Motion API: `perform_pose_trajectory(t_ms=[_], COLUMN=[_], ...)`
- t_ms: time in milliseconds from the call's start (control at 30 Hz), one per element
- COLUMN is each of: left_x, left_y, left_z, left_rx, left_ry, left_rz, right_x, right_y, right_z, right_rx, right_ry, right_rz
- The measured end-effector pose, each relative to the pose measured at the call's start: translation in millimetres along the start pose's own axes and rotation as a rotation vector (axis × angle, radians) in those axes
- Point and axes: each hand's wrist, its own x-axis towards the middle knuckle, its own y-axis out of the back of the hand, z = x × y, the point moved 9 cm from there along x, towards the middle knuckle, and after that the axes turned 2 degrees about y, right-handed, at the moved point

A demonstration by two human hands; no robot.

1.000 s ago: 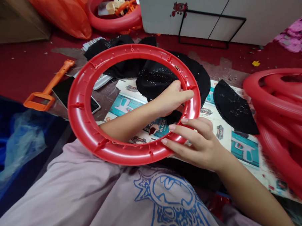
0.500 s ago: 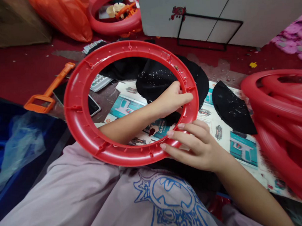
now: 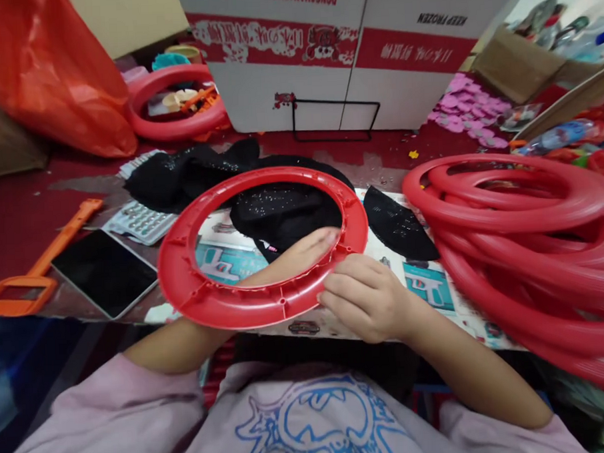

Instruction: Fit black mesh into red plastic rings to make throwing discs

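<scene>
Head view: both hands are working 1 red ring [image 3: 195,291], a glossy moulded plastic hoop with its hollow channel side facing up, showing short ribs and small pegs along the channel. The ring is hovering over the near table edge, close to flat, with the near side tipping slightly down.

Left hand [image 3: 308,249] is coming up from under the near rim and showing through the opening, fingers lying flat with the tips touching the inner wall at the right. I cannot tell whether it is actually clamping. Right hand [image 3: 368,297] is sitting on the outside at the lower right, fingers curling tight onto the outer rim. The 2 hands are close together with only the rim between them.

Through the opening, a crumpled black mesh fabric [image 3: 281,211] with small glinting specks is lying on a printed paper sheet [image 3: 223,260]. A separate black mesh piece [image 3: 397,226], wedge-shaped, is lying flat just right of the ring.

At right, a stack of red rings [image 3: 523,243] of the same plastic is piling up in loose overlap. At left, a dark-screened tablet [image 3: 104,272] is lying flat, a calculator [image 3: 142,222] just behind it and an orange plastic tool [image 3: 38,271] with a loop handle beside it. A white and red cardboard box [image 3: 324,52] is standing at the back, with a crinkly orange bag [image 3: 50,77] far left.
</scene>
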Motion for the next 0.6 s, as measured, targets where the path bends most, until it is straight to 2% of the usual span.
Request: perform_pose_trajectory(t_ms=[33,100,233,267,333,367,433,500,533,600], left_x=[-12.3,-40.7,-103.8,-112.3,-124.8,-129.4,-134.6,-131.1,-127.8,-121.7], left_y=[-4.5,5.5,19.8,29.1,53.3,64.5,77.3,82.0,83.6,86.7], left_z=[-5.0,-18.2,-71.1,-76.8,-92.3,-95.2,-93.6,-85.7,-82.0,-77.4], left_rx=[0.040,0.080,-0.158,-0.282,-0.420,-0.421,-0.335,-0.243,-0.218,-0.202], left_ry=[0.037,0.065,0.300,0.302,0.389,0.411,0.466,0.491,0.494,0.490], left_rz=[-0.105,-0.167,-0.373,-0.302,-0.020,0.131,0.332,0.424,0.454,0.505], right_x=[-1.5,-8.5,-33.0,-39.5,-50.9,-55.8,-64.8,-74.0,-80.0,-98.7], right_y=[3.7,10.8,15.8,14.0,7.4,3.6,0.6,9.9,18.4,34.5], right_z=[3.5,9.7,10.2,7.2,-3.5,-10.3,-18.9,-11.7,0.5,39.3], right_rx=[-0.006,-0.009,-0.025,-0.034,-0.035,-0.028,-0.008,-0.019,-0.056,-0.207], right_ry=[-0.015,-0.056,-0.133,-0.148,-0.146,-0.127,-0.100,-0.142,-0.210,-0.447], right_rz=[-0.007,-0.016,-0.052,-0.071,-0.121,-0.151,-0.180,-0.117,-0.061,0.009])
